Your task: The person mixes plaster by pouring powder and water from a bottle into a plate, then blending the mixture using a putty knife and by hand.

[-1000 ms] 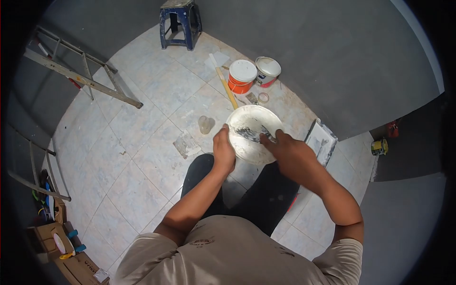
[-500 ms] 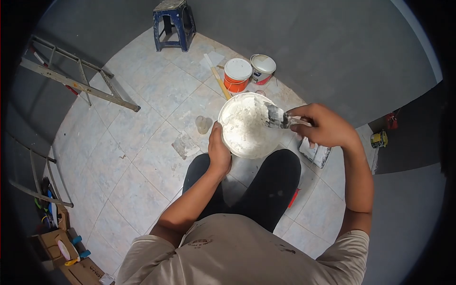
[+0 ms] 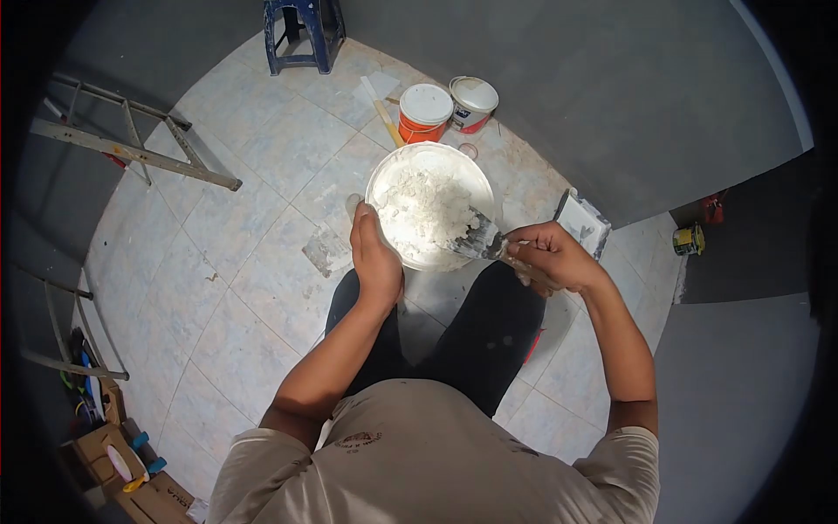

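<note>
My left hand [image 3: 377,258] grips the left side of a round white bucket [image 3: 482,179], its fingers against the outer wall. White, lumpy powder or paste [image 3: 423,205] lies inside. In my right hand [image 3: 554,258] is the handle of a putty knife [image 3: 479,237]. The knife's dark, smeared blade dips into the white material at the lower right of the bucket. The bucket stands above my knees, and its lower part is hidden.
An orange bucket [image 3: 425,109] and a lidded paint bucket [image 3: 474,100] stand near the wall. A blue stool [image 3: 301,39] is at the top, a ladder [image 3: 140,155] at the left, a paint tray [image 3: 583,224] at the right, cardboard boxes [image 3: 105,454] lower left.
The bucket has tipped more upright toward the view and moved left, showing more white material. My right hand has drawn back, then lowered the knife blade into it. My left hand still grips the side.
</note>
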A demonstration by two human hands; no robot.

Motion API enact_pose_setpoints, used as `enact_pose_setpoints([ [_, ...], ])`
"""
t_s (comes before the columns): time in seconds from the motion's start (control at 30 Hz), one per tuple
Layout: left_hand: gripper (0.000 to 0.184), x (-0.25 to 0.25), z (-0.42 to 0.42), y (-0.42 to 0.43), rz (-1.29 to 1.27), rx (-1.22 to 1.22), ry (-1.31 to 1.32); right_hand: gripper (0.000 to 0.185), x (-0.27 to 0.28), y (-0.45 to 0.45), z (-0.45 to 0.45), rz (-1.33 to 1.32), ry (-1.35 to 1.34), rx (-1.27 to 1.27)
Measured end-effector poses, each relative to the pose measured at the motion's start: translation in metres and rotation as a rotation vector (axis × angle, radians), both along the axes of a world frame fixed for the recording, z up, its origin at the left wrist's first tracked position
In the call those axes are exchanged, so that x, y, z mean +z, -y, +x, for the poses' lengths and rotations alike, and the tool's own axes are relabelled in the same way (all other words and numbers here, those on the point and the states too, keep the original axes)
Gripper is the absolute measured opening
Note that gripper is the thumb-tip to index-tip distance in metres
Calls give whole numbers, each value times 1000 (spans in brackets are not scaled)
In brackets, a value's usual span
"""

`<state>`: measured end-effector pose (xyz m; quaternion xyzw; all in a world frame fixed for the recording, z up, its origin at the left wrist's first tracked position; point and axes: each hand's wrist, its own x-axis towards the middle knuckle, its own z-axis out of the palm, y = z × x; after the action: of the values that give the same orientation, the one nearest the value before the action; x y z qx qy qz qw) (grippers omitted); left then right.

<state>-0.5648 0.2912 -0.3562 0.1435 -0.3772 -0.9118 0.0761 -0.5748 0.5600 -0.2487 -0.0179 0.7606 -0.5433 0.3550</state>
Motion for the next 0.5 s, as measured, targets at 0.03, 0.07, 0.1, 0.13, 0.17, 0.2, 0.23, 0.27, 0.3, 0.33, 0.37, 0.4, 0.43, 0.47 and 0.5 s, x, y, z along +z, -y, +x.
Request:
enact_pose_setpoints([
  [0.03,51,1,-2,1,-45,26,-30,27,-4,3,2,-13,-22,-9],
  [0.07,51,3,-3,5,-47,26,-32,27,-4,7,4,-38,-40,-11],
  [0.1,50,15,-2,11,205,-20,-9,27,-5,11,5,-41,-39,-12],
  [0.13,49,13,-3,14,327,-48,0,27,-6,14,5,-30,-44,-30],
  [0.17,49,11,-5,16,450,-72,16,28,-7,16,6,-19,-47,-49],
  [0.2,48,3,-11,16,27,-36,-41,28,-5,17,5,-25,-46,-53],
  [0.23,48,-4,-14,17,-396,0,-101,29,-2,18,3,-5,-48,-58],
  [0.27,48,-11,-14,17,-402,-4,-102,30,1,20,1,15,-50,-62],
  [0.3,45,-3,-13,16,-455,3,-95,30,5,22,-1,10,-50,-65],
  [0.33,44,3,-11,14,-509,8,-85,31,8,25,-2,43,-84,-46],
  [0.37,44,4,-9,13,-513,3,-84,33,12,27,-3,76,-118,-27],
  [0.4,43,5,-6,12,-514,-16,-70,33,15,27,-4,73,-117,-30],
  [0.43,41,6,-5,11,-514,-32,-60,34,20,27,-6,89,-100,-9],
  [0.47,41,5,-6,12,-517,-35,-66,35,25,27,-9,105,-86,10],
  [0.5,40,3,-6,12,-520,-28,-79,35,29,26,-12,104,-89,6],
])
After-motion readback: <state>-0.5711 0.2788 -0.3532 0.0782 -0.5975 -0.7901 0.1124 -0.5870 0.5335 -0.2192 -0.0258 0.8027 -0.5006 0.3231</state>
